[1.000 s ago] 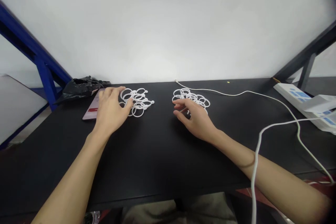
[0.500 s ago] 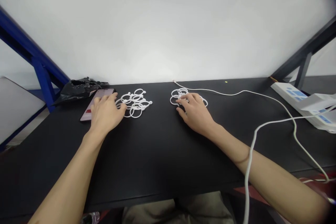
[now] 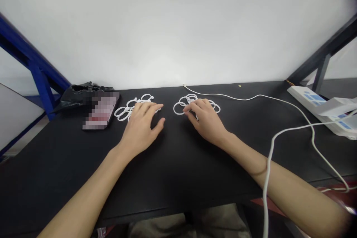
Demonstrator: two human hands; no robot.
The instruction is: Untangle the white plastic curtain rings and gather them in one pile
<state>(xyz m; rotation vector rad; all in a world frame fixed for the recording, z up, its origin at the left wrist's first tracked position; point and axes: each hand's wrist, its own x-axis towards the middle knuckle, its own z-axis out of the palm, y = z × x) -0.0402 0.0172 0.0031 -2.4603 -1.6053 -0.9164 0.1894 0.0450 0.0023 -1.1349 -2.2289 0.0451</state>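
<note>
My left hand (image 3: 142, 124) is spread over the left group of white rings (image 3: 122, 113), fingers apart and thumb out to the right, holding nothing. Small round knobs show on some of these rings, and my fingers hide part of the group. My right hand (image 3: 205, 121) is at the right group of white rings (image 3: 192, 97). Its thumb and index finger are pinched at the right edge of one white ring (image 3: 174, 108), which lies at that group's left side. The palm and other fingers cover several rings there.
A phone (image 3: 102, 109), blurred into blocks, lies left of the rings beside a crumpled black plastic bag (image 3: 83, 95). A white cable (image 3: 223, 95) runs along the black table (image 3: 167, 171) and crosses before my right forearm. A white device (image 3: 312, 102) with blue panels stands at right.
My left hand has moved right, off the phone and onto the left rings. One ring now sticks out further left from the right group, at my right fingertips.
</note>
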